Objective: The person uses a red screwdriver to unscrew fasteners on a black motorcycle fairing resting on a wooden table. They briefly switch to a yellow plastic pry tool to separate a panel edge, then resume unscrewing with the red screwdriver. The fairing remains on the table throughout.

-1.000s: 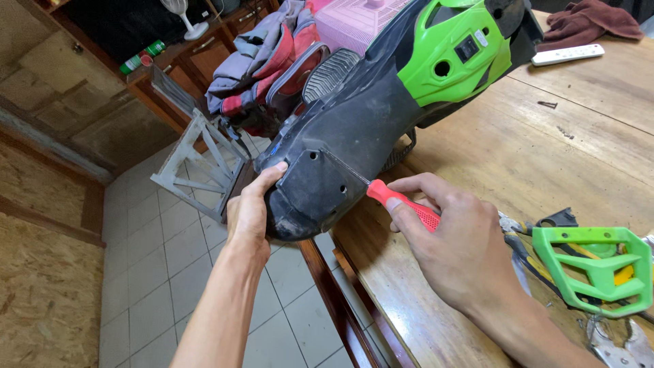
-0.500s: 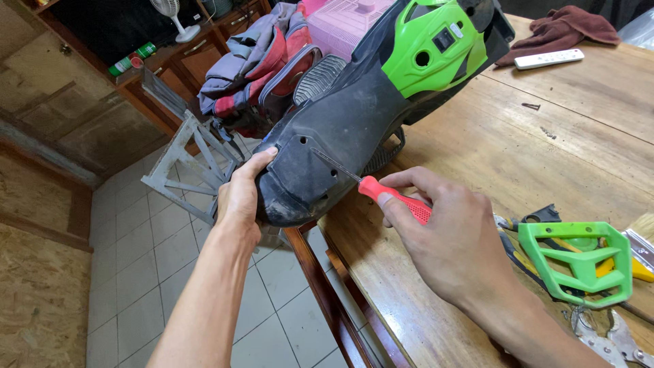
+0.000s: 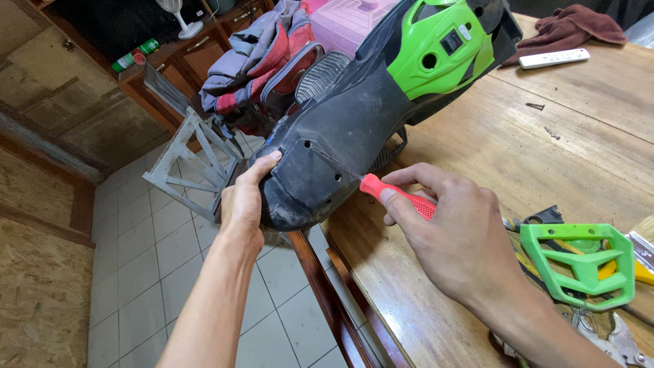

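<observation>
Head view is showing a dusty black housing (image 3: 340, 146) with a bright green cover lying over the wooden counter (image 3: 490, 157) edge; the left hand (image 3: 243, 201) is gripping its nose, the right hand (image 3: 453, 235) is clasping a red-handled screwdriver (image 3: 395, 195) against it.

Soft daylight makes everything bright and sharp; the worktop (image 3: 490, 157) shines a little, and edges bend slightly.
</observation>
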